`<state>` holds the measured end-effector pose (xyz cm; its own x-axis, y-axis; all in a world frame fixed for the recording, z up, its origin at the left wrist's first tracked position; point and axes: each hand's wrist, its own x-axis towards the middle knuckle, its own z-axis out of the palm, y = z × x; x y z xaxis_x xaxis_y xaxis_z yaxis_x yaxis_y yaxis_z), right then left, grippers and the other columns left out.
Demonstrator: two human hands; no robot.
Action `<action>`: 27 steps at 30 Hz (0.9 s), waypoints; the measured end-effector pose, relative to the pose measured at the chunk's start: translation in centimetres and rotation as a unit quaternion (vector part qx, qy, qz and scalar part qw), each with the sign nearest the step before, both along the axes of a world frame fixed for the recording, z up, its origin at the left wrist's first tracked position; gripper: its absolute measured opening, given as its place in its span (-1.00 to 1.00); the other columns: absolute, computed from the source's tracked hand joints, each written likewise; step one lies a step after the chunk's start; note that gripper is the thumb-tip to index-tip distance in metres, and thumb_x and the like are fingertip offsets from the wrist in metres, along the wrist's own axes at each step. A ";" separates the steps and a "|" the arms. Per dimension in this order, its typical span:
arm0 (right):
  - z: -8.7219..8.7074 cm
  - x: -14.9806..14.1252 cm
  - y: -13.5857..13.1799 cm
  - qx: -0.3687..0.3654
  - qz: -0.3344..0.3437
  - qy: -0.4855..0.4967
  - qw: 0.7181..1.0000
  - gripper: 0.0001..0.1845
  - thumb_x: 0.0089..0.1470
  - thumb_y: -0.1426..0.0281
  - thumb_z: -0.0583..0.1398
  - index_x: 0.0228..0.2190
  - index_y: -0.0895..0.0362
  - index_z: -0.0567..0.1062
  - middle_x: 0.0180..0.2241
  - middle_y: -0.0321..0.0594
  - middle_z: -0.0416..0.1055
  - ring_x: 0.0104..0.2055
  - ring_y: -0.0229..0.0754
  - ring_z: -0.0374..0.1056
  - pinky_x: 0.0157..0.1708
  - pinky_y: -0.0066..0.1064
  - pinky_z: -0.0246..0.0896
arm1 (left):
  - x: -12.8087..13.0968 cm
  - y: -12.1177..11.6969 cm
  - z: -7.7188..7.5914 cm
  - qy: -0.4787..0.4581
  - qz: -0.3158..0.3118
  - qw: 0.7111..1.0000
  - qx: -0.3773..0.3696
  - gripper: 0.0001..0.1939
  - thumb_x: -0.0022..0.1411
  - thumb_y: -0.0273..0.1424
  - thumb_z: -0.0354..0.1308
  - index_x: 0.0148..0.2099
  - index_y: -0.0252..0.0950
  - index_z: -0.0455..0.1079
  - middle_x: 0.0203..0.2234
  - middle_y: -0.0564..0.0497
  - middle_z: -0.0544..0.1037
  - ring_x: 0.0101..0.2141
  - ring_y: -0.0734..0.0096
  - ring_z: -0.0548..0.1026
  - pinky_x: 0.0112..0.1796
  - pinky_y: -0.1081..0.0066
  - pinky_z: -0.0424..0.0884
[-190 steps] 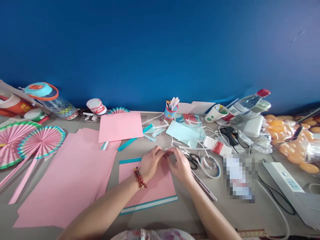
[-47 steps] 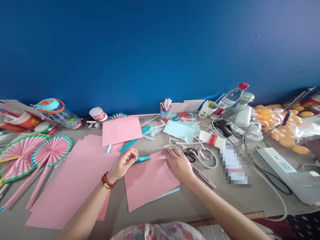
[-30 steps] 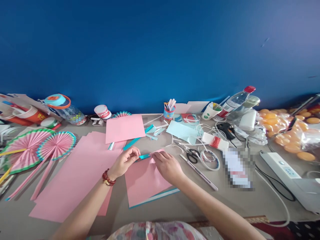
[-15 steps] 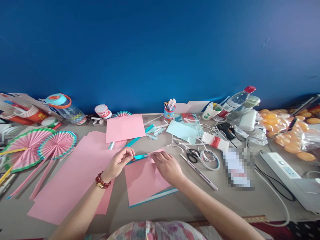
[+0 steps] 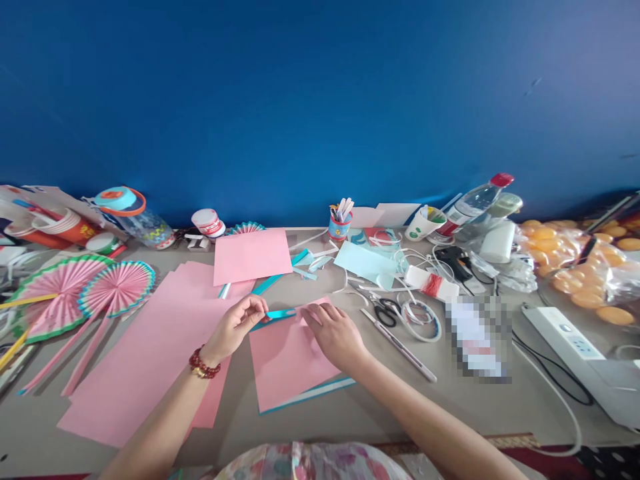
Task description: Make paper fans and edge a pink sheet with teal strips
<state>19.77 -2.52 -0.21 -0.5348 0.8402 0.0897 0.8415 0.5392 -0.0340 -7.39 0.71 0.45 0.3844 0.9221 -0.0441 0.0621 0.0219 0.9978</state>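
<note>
A pink paper sheet [image 5: 285, 367] with a teal edge lies on the table in front of me. My left hand [image 5: 235, 327] is closed in a pinch on the left end of a thin teal paper strip [image 5: 281, 313] along the sheet's far edge. A red bead bracelet sits on that wrist. My right hand [image 5: 333, 333] lies on the sheet with its fingers bent down, fingertips pressing the paper near the strip's right end.
A stack of pink sheets [image 5: 150, 353] lies to the left, with two pleated paper fans [image 5: 100, 293] beyond it. Scissors [image 5: 385, 310], a tape ring [image 5: 421, 319], cups, a water bottle [image 5: 475, 203], cables and a power strip [image 5: 575, 340] crowd the right. A blue wall stands behind.
My left hand has drawn the teal strip leftward along the sheet's far edge. My right hand has shifted slightly left on the paper. Earlier both hands worked close together at the edge.
</note>
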 end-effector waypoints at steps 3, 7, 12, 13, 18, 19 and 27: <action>0.1 -0.1 0.0 -0.004 -0.004 -0.002 1.000 -0.53 0.21 0.52 0.10 0.14 0.08 0.35 0.08 -0.07 0.37 0.02 -0.02 0.25 -0.08 -0.19 0.28 | 0.1 0.0 0.0 0.004 0.003 1.000 0.002 -0.79 0.35 -0.21 0.11 -0.21 -0.25 0.31 -0.18 -0.02 0.41 -0.22 0.34 0.52 -0.06 0.25 0.47; 0.1 -0.2 0.1 -0.008 -0.006 -0.003 1.000 -0.53 0.21 0.51 0.10 0.14 0.07 0.35 0.09 -0.06 0.37 0.04 -0.02 0.25 -0.07 -0.19 0.27 | 0.3 0.0 0.0 -0.004 0.010 1.000 0.001 -0.77 0.34 -0.19 0.12 -0.21 -0.26 0.31 -0.20 -0.03 0.44 -0.22 0.32 0.52 -0.07 0.23 0.48; 0.2 -0.2 0.2 -0.011 -0.008 -0.004 1.000 -0.50 0.20 0.53 0.10 0.16 0.04 0.33 0.08 -0.07 0.37 0.04 -0.02 0.25 -0.07 -0.20 0.27 | 0.3 -0.1 0.3 -0.017 0.012 1.000 -0.007 -0.79 0.35 -0.22 0.12 -0.21 -0.26 0.31 -0.21 0.00 0.41 -0.23 0.35 0.53 -0.07 0.23 0.48; 0.3 -0.2 0.1 -0.010 -0.008 -0.007 1.000 -0.49 0.20 0.53 0.10 0.16 0.04 0.34 0.08 -0.07 0.37 0.04 -0.01 0.25 -0.08 -0.19 0.27 | 0.3 -0.2 0.4 -0.020 0.013 1.000 -0.009 -0.79 0.35 -0.22 0.12 -0.21 -0.26 0.31 -0.22 0.01 0.41 -0.23 0.35 0.53 -0.06 0.23 0.48; 0.2 -0.4 0.0 0.001 -0.005 -0.015 1.000 -0.48 0.17 0.54 0.12 0.15 0.05 0.35 0.06 -0.05 0.37 0.02 0.01 0.26 -0.09 -0.17 0.28 | -0.4 -0.5 0.6 -0.033 0.050 0.998 -0.019 -0.75 0.33 -0.18 0.14 -0.22 -0.28 0.31 -0.19 -0.01 0.40 -0.24 0.34 0.53 -0.08 0.21 0.50; 0.1 -0.4 0.0 0.003 -0.005 -0.014 1.000 -0.48 0.16 0.54 0.12 0.15 0.04 0.35 0.06 -0.04 0.37 0.02 0.01 0.26 -0.09 -0.17 0.28 | -0.6 -0.5 0.6 -0.036 0.057 0.997 -0.021 -0.75 0.33 -0.18 0.15 -0.22 -0.28 0.31 -0.19 -0.01 0.40 -0.24 0.34 0.53 -0.08 0.21 0.50; 1.1 -0.1 0.1 -0.030 -0.025 0.063 0.997 -0.67 0.23 0.43 0.12 0.02 0.08 0.44 0.05 -0.06 0.39 0.05 -0.02 0.28 -0.04 -0.20 0.30 | 0.2 -0.6 1.7 -0.051 0.044 0.998 -0.001 -0.80 0.33 -0.23 0.16 -0.22 -0.26 0.32 -0.22 0.01 0.41 -0.26 0.40 0.52 -0.12 0.28 0.49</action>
<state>19.67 -2.43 0.86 -0.4801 0.8713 0.1020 0.8541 0.4908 -0.1723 -7.23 0.06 2.17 0.3053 0.9522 -0.0108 -0.0412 0.0245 0.9988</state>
